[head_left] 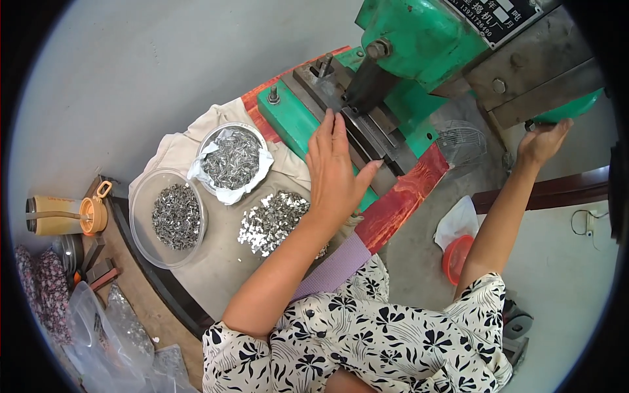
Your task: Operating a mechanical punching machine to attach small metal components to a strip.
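You have the bowl (226, 126) left of your press (409, 39), the tub (143, 219) farther left, the pile (278, 216) front-left of it, the basin (458, 257) front-right of it.

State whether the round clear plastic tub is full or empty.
Neither: the tub is partly filled. Small grey metal pieces heap toward one side, leaving bare base visible.

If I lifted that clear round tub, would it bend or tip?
The clear round tub might bend slightly, since its wall looks like thin plastic. It's probably heavyish and may tip rightward, because the grey metal pieces heap toward that side.
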`<control>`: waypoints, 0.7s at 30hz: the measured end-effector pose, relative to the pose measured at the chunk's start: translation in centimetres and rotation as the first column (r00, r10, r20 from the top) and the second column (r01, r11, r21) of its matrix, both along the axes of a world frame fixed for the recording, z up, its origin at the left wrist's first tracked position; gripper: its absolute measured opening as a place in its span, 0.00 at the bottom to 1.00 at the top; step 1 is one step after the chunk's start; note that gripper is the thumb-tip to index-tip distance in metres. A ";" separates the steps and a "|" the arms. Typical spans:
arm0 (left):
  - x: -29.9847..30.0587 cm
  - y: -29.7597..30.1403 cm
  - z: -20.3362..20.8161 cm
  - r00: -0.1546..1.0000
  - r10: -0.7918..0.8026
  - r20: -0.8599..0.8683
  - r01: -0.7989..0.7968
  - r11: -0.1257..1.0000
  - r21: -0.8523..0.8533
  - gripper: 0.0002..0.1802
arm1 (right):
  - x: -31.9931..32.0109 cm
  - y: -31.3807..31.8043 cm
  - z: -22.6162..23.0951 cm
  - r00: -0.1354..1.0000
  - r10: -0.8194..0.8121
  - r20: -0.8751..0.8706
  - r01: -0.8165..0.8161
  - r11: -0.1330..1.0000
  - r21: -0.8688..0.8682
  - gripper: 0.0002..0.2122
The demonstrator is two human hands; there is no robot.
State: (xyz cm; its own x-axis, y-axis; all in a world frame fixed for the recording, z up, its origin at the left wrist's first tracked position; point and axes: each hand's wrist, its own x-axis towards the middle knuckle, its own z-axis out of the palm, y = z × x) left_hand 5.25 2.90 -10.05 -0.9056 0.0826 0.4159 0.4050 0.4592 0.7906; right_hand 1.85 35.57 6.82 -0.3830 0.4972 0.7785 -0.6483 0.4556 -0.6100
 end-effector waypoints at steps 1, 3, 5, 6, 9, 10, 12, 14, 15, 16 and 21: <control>-0.2 0.0 -0.2 1.000 0.011 -0.021 -0.010 1.000 0.028 0.55 | -0.7 -0.3 0.1 0.998 -0.061 0.002 0.061 0.998 -0.010 0.28; -0.5 -0.2 -0.2 1.000 0.014 -0.023 -0.013 0.999 0.035 0.55 | -1.8 -0.1 0.2 0.999 -0.016 -0.036 0.014 0.999 -0.049 0.29; -0.6 -0.1 -0.2 1.000 0.013 -0.024 -0.012 0.999 0.040 0.55 | -2.8 0.8 0.0 0.997 0.025 -0.074 -0.031 0.996 -0.087 0.30; -0.7 0.0 -0.1 1.000 0.012 -0.029 -0.011 0.999 0.043 0.55 | -3.4 1.9 0.0 0.993 -0.005 -0.121 0.001 1.000 -0.030 0.31; -0.8 0.0 0.0 1.000 0.024 -0.019 -0.024 0.999 0.027 0.55 | -3.9 3.2 -0.2 0.985 -0.093 -0.143 0.097 0.995 0.023 0.33; -0.8 0.0 0.0 1.000 0.028 -0.010 -0.028 1.000 0.014 0.56 | -3.9 3.6 -0.3 0.979 -0.162 -0.121 0.167 0.986 0.029 0.33; -0.7 0.0 0.3 0.999 0.040 -0.012 -0.040 0.999 0.021 0.55 | -4.0 8.6 -0.7 0.953 -0.271 -0.137 0.292 0.941 0.173 0.33; -0.8 0.1 0.5 0.999 0.051 -0.012 -0.051 0.998 0.027 0.55 | -3.8 8.3 -0.4 0.913 -0.373 -0.167 0.408 0.860 0.308 0.33; -0.9 0.0 0.5 0.998 0.058 0.003 -0.058 0.998 0.030 0.54 | -3.5 6.1 0.2 0.958 -0.264 -0.116 0.280 0.945 0.166 0.32; -0.9 -0.1 0.5 0.998 0.062 0.018 -0.063 0.997 0.035 0.54 | -3.1 4.3 1.2 0.986 -0.146 -0.083 0.148 0.989 0.015 0.32; -1.3 -0.1 0.9 0.995 0.095 0.005 -0.095 0.995 0.042 0.52 | -1.5 11.8 13.1 0.946 -0.138 0.293 0.100 0.985 0.141 0.24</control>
